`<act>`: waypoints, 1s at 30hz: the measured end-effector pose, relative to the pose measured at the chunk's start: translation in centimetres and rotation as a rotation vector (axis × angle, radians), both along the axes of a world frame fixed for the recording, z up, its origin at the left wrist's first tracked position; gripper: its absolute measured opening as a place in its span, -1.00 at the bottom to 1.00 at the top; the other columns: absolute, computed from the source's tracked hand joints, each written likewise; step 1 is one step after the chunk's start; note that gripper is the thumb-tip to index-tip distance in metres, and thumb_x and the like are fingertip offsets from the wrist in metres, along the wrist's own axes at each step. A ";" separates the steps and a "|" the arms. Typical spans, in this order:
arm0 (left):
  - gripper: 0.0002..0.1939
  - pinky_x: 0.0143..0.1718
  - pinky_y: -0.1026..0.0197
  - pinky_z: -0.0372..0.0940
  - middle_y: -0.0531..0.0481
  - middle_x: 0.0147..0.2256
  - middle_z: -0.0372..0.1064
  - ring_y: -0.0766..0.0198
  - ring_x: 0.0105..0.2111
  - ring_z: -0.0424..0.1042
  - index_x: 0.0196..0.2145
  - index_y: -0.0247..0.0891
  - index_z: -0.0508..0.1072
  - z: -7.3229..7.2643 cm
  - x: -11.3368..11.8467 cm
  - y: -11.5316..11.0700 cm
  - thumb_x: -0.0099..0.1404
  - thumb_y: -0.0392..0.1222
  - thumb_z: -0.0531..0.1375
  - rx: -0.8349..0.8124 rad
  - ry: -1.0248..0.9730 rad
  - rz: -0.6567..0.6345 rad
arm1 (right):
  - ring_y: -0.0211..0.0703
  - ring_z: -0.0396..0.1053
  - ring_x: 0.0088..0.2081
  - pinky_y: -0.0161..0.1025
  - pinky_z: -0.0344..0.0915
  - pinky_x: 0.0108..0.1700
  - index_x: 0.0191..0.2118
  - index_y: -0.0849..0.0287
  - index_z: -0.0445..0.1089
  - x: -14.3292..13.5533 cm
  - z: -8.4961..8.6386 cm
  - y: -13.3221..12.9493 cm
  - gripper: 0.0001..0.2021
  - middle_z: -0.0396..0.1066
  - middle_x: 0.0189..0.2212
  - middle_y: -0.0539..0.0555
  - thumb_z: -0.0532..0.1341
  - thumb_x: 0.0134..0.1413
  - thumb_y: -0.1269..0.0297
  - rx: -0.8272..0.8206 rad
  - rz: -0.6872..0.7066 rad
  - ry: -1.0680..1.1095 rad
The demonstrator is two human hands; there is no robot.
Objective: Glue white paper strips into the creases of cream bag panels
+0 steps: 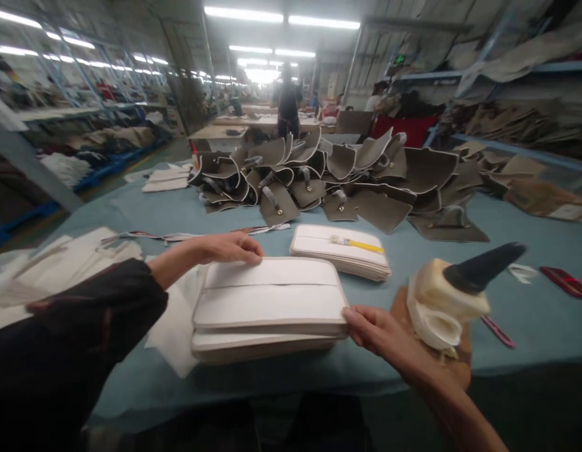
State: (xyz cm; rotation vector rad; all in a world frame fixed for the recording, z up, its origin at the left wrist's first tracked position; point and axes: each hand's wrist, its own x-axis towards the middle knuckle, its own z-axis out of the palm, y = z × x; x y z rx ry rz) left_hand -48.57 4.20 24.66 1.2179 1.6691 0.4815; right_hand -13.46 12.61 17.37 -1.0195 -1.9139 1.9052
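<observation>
A stack of white bag panels point(272, 345) with pale bound edges lies at the front of the table. Its top white panel point(272, 304) has a seam or slit across it, and its front edge sits a little apart from those below. My left hand point(234, 247) has its fingers curled on the far edge of this panel, left of the middle. At the near right corner my right hand point(368, 326) pinches the same panel between thumb and fingers. Behind it, a second stack of white panels point(319, 242) carries a yellow-handled brush point(359, 245).
To the right, a glue-crusted container point(434, 295) with a black handle or nozzle stands on a brown board point(463, 370). A pink tool point(498, 331) and a red object point(566, 281) lie beyond. Grey-brown bag pieces point(380, 210) fill the back; white sheets point(50, 263) lie left.
</observation>
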 end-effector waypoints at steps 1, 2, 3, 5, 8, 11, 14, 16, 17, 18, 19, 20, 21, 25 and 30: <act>-0.63 -0.07 0.16 0.30 0.02 -0.25 0.56 0.14 -0.17 0.44 -0.26 -0.19 0.60 -0.2 0.2 0.1 0.04 0.08 0.37 -0.003 0.004 -0.003 | -0.32 -0.08 -0.59 -0.31 -0.18 -0.54 -0.66 0.14 0.29 0.2 -0.3 -0.1 -0.32 0.12 -0.70 -0.06 0.34 -0.15 -0.47 -0.005 -0.013 -0.017; -0.66 -0.07 0.16 0.30 0.02 -0.25 0.56 0.14 -0.17 0.44 -0.27 -0.20 0.60 -0.5 0.3 0.1 0.05 0.06 0.36 -0.006 0.008 -0.011 | -0.31 -0.07 -0.59 -0.30 -0.17 -0.54 -0.66 0.14 0.29 0.5 -0.7 -0.2 -0.32 0.14 -0.70 -0.05 0.35 -0.18 -0.47 -0.019 -0.020 -0.034; -0.69 -0.07 0.16 0.30 0.02 -0.26 0.56 0.15 -0.18 0.43 -0.29 -0.20 0.60 -0.8 0.5 0.1 0.06 0.04 0.35 -0.003 0.013 -0.016 | -0.30 -0.07 -0.59 -0.29 -0.16 -0.54 -0.66 0.13 0.30 0.6 -1.0 -0.2 -0.32 0.15 -0.70 -0.04 0.36 -0.21 -0.47 -0.035 -0.020 -0.056; -0.73 -0.08 0.17 0.30 0.02 -0.27 0.56 0.19 -0.20 0.43 -0.30 -0.22 0.60 -1.2 0.6 -0.1 0.09 0.00 0.34 0.010 0.027 -0.024 | -0.29 -0.05 -0.58 -0.28 -0.13 -0.53 -0.63 0.13 0.31 1.0 -1.6 -0.1 -0.33 0.15 -0.68 -0.04 0.37 -0.23 -0.47 -0.050 -0.004 -0.105; -0.76 -0.13 0.16 0.31 0.00 -0.31 0.53 0.24 -0.25 0.42 -0.31 -0.24 0.57 -1.7 0.6 -0.5 0.14 -0.03 0.34 0.041 0.056 -0.027 | -0.29 -0.10 -0.56 -0.29 -0.12 -0.53 -0.59 0.12 0.26 1.2 -2.1 0.0 -0.28 0.06 -0.65 -0.08 0.30 -0.23 -0.56 -0.025 0.049 -0.177; -0.77 -0.17 0.17 0.30 0.02 -0.34 0.51 0.26 -0.29 0.41 -0.32 -0.26 0.57 -1.7 0.6 -0.9 0.14 -0.04 0.34 0.071 0.086 -0.036 | -0.27 -0.12 -0.55 -0.27 -0.10 -0.53 -0.55 0.09 0.22 1.2 -2.0 -0.1 -0.25 0.00 -0.63 -0.09 0.22 -0.21 -0.63 0.026 0.091 -0.219; -0.77 -0.18 0.21 0.27 0.05 -0.36 0.52 0.26 -0.30 0.41 -0.34 -0.25 0.59 -1.3 0.7 -1.2 0.14 -0.04 0.32 0.098 0.124 -0.043 | -0.24 -0.10 -0.54 -0.24 -0.08 -0.51 -0.52 0.09 0.23 1.3 -1.5 -0.1 -0.26 0.01 -0.64 -0.07 0.17 -0.15 -0.63 0.058 0.107 -0.238; -0.77 -0.20 0.23 0.25 0.05 -0.37 0.53 0.26 -0.30 0.42 -0.34 -0.24 0.60 -1.0 1.0 -1.5 0.14 -0.03 0.30 0.110 0.160 -0.045 | -0.24 -0.07 -0.53 -0.25 -0.07 -0.49 -0.50 0.10 0.27 1.5 -1.2 -0.1 -0.27 0.03 -0.62 -0.07 0.20 -0.12 -0.61 0.047 0.117 -0.256; -0.76 -0.21 0.23 0.24 0.05 -0.36 0.53 0.26 -0.30 0.42 -0.33 -0.24 0.60 -1.0 1.1 -1.7 0.13 -0.03 0.30 0.112 0.179 -0.046 | -0.25 -0.07 -0.53 -0.25 -0.06 -0.49 -0.48 0.10 0.28 1.5 -1.1 -0.1 -0.28 0.05 -0.62 -0.07 0.21 -0.10 -0.59 0.038 0.118 -0.262; -0.76 -0.23 0.23 0.24 0.05 -0.36 0.54 0.25 -0.30 0.42 -0.33 -0.24 0.61 -0.9 1.3 -1.8 0.13 -0.03 0.30 0.111 0.198 -0.048 | -0.25 -0.06 -0.52 -0.25 -0.06 -0.48 -0.48 0.11 0.28 1.6 -1.1 -0.1 -0.28 0.05 -0.61 -0.07 0.22 -0.09 -0.58 0.029 0.118 -0.267; -0.76 -0.24 0.23 0.23 0.05 -0.36 0.54 0.25 -0.30 0.42 -0.33 -0.24 0.61 -1.0 1.5 -2.0 0.13 -0.03 0.30 0.108 0.217 -0.049 | -0.26 -0.07 -0.52 -0.25 -0.06 -0.48 -0.49 0.10 0.26 1.7 -1.1 -0.1 -0.28 0.04 -0.61 -0.08 0.22 -0.10 -0.58 0.023 0.115 -0.269; -0.76 -0.25 0.24 0.22 0.06 -0.37 0.54 0.25 -0.31 0.42 -0.34 -0.24 0.60 -1.0 1.6 -2.1 0.13 -0.04 0.29 0.104 0.235 -0.050 | -0.26 -0.08 -0.53 -0.25 -0.07 -0.49 -0.50 0.10 0.25 1.7 -1.0 -0.2 -0.27 0.02 -0.62 -0.08 0.22 -0.11 -0.59 0.020 0.109 -0.270; -0.77 -0.27 0.24 0.22 0.06 -0.37 0.53 0.26 -0.32 0.42 -0.34 -0.24 0.60 -1.0 1.8 -2.3 0.13 -0.04 0.28 0.102 0.252 -0.049 | -0.26 -0.08 -0.52 -0.26 -0.07 -0.49 -0.51 0.10 0.23 1.6 -1.0 -0.3 -0.26 0.02 -0.62 -0.08 0.22 -0.14 -0.60 0.019 0.104 -0.273; -0.78 -0.29 0.25 0.20 0.07 -0.40 0.51 0.27 -0.34 0.40 -0.37 -0.24 0.57 -1.2 2.3 -2.4 0.13 -0.04 0.27 0.116 0.320 -0.032 | -0.27 -0.03 -0.51 -0.28 -0.03 -0.49 -0.52 0.12 0.24 1.4 -0.5 -0.6 -0.22 0.05 -0.59 -0.08 0.26 -0.29 -0.64 0.026 0.086 -0.323; -0.78 -0.33 0.24 0.19 0.06 -0.40 0.51 0.26 -0.34 0.41 -0.39 -0.23 0.55 -1.5 2.5 -2.5 0.12 -0.03 0.26 0.137 0.382 -0.024 | -0.28 -0.03 -0.52 -0.29 0.00 -0.48 -0.53 0.13 0.25 1.2 -0.3 -0.7 -0.18 0.04 -0.59 -0.09 0.19 -0.33 -0.70 0.086 0.072 -0.349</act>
